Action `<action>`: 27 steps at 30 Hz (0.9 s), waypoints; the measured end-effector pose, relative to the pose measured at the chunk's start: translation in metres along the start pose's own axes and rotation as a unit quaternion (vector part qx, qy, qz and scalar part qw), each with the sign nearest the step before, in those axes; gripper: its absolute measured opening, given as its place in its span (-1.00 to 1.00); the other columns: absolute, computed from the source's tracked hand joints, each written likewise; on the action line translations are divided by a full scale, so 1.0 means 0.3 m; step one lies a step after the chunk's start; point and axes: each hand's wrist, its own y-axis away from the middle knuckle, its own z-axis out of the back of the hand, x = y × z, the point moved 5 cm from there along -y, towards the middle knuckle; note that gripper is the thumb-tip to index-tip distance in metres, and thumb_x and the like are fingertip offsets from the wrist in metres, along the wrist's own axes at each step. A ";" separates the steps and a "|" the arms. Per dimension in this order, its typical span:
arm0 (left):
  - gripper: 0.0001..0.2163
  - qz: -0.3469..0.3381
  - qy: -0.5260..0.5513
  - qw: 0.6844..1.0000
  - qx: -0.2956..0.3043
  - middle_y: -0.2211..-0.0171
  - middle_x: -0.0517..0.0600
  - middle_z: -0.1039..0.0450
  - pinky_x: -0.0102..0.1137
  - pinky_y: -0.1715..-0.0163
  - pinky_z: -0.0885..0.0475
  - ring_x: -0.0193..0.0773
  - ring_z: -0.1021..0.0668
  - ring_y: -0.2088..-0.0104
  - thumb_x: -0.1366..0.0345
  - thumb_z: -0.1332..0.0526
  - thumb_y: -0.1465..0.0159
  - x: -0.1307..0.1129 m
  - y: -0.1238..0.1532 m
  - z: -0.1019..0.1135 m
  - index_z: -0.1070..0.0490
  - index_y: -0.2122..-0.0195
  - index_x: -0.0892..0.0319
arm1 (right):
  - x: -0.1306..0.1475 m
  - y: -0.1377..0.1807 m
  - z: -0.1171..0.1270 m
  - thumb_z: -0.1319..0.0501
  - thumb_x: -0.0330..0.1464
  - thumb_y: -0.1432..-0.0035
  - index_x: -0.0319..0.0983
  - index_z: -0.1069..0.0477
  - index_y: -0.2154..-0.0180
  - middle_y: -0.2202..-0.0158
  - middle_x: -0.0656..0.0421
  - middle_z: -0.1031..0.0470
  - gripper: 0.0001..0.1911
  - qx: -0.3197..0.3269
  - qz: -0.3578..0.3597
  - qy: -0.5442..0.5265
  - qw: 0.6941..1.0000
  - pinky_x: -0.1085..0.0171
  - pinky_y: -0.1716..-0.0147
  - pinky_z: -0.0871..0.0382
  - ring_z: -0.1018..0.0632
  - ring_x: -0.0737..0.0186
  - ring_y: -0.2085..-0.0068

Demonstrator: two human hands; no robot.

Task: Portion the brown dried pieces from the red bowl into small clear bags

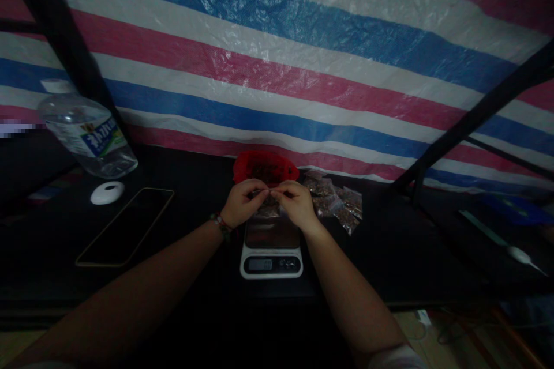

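Observation:
My left hand (246, 202) and my right hand (295, 202) meet over the back of a white digital scale (272, 265). Thumbs and fingers of both hands pinch the top edge of a small clear plastic bag (269, 210) with brown contents. The bag hangs just above or against the scale's plate; I cannot tell which. Behind my hands stands a red plastic basket (265, 162) holding dark brown loose material. Several filled small bags (340, 202) lie in a pile to the right of my right hand.
At left on the black table are a phone (125, 228), a white rounded device (107, 192) and a large clear bottle (89, 130). A striped plastic sheet (277, 81) hangs behind. Dark metal bars (467, 109) slant at both sides. A blue object (519, 209) lies far right.

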 end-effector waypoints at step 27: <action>-0.76 0.155 0.092 0.984 -0.011 0.40 0.03 -0.57 -0.41 0.37 -0.47 -0.24 -0.56 0.39 0.15 -0.26 -0.10 0.067 0.001 -0.003 -0.57 0.39 0.23 | -0.023 -0.003 0.058 -0.18 -0.28 -0.12 -0.22 -0.44 0.52 0.52 0.20 -0.43 -0.77 -0.102 -0.013 0.030 0.994 0.30 0.37 -0.30 -0.44 0.29 0.43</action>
